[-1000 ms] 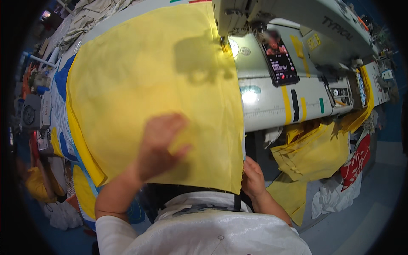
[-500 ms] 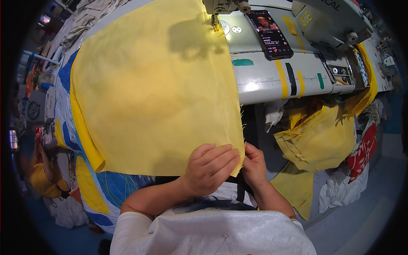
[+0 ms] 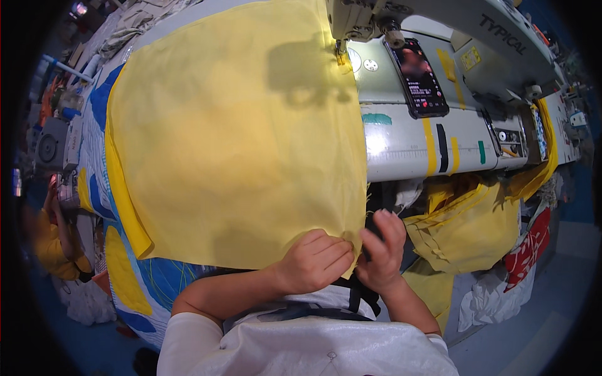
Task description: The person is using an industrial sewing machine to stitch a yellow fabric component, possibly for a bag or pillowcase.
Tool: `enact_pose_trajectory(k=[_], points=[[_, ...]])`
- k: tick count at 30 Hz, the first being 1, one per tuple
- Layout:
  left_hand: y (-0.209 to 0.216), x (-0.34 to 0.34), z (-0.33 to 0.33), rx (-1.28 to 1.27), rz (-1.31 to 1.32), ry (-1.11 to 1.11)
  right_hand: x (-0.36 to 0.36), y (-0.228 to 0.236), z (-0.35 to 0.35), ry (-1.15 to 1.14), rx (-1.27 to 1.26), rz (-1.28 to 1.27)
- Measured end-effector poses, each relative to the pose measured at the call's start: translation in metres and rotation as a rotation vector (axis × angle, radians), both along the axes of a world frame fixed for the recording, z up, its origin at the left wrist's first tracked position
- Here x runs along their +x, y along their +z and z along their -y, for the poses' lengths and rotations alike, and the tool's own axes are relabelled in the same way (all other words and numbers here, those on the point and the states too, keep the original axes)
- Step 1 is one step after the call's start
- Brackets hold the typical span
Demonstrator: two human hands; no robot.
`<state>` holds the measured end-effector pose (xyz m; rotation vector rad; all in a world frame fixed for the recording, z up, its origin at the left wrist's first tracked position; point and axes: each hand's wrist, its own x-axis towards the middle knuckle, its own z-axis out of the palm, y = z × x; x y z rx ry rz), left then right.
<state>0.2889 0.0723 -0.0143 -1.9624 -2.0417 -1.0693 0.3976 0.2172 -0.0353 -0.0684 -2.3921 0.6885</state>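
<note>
Pinched at its near right corner, the yellow cloth (image 3: 232,144) is grasped by both hands: left hand (image 3: 315,262) clenched over the hem, right hand (image 3: 382,249) nipping the edge just beside it. Forearms enter from bottom centre, elbows tucked. Cloth looks thin, light and limp; best held at corners or hems. It spreads up-frame to the sewing machine (image 3: 439,37), top right.

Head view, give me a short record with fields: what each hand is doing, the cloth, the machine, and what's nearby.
left hand: fist closed on the near corner of the yellow fabric
right hand: pinching the same corner, beside the left
fabric: spread flat, far edge under the sewing machine needle
on machine bed: phone, screen lit
right of the person: pile of yellow pieces
</note>
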Motion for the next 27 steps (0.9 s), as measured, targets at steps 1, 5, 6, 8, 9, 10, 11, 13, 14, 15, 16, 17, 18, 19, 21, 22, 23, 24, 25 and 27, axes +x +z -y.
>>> enact_pose_trajectory(k=[1,5,6,8,9,10,11,13,14,15,16,17,18,19,21,22,23,24,25,27], points=[[0.003,0.0,0.002,-0.057,0.034,-0.02,-0.005,0.006,0.0,0.061,0.121,0.032],[0.036,-0.036,0.029,-0.126,0.386,-0.009,-0.015,0.01,-0.015,0.229,0.14,0.188],[0.041,-0.066,0.048,-0.176,0.285,0.181,-0.013,0.009,-0.019,0.217,0.15,0.196],[0.045,-0.129,0.093,-0.296,0.031,0.723,-0.013,0.013,-0.022,0.259,0.116,0.219],[0.035,-0.157,0.112,-0.429,0.041,0.955,-0.014,0.014,-0.021,0.252,0.102,0.223],[0.032,-0.175,0.13,-0.531,0.054,1.055,-0.019,0.018,-0.02,0.266,0.096,0.211],[0.04,-0.182,0.142,-0.612,0.058,1.151,-0.016,0.027,-0.018,0.28,0.092,0.192],[0.035,-0.194,0.141,-0.635,0.069,1.135,-0.019,0.026,-0.018,0.278,0.065,0.214],[0.033,-0.199,0.138,-0.657,0.075,1.122,-0.024,0.026,-0.021,0.274,0.067,0.216],[0.03,-0.203,0.136,-0.654,0.078,1.117,-0.028,0.026,-0.023,0.25,0.061,0.216],[0.027,-0.208,0.133,-0.659,0.077,1.127,-0.032,0.027,-0.026,0.225,0.056,0.215],[0.025,-0.214,0.129,-0.664,0.074,1.137,-0.038,0.028,-0.029,0.22,0.06,0.215],[0.024,-0.219,0.127,-0.661,0.071,1.136,-0.044,0.03,-0.034,0.203,0.066,0.21],[0.023,-0.225,0.124,-0.66,0.07,1.145,-0.052,0.033,-0.038,0.185,0.072,0.205],[0.022,-0.238,0.118,-0.656,0.069,1.154,-0.067,0.038,-0.044,0.18,0.098,0.193],[0.022,-0.247,0.115,-0.669,0.064,1.164,-0.074,0.04,-0.047,0.178,0.124,0.187],[0.021,-0.256,0.111,-0.683,0.059,1.173,-0.082,0.043,-0.051,0.182,0.128,0.187],[0.021,-0.265,0.108,-0.679,0.057,1.172,-0.089,0.043,-0.054,0.179,0.13,0.185],[0.021,-0.275,0.104,-0.677,0.055,1.163,-0.097,0.044,-0.058,0.185,0.132,0.182],[0.02,-0.295,0.096,-0.672,0.05,1.151,-0.114,0.046,-0.064,0.186,0.148,0.167]])
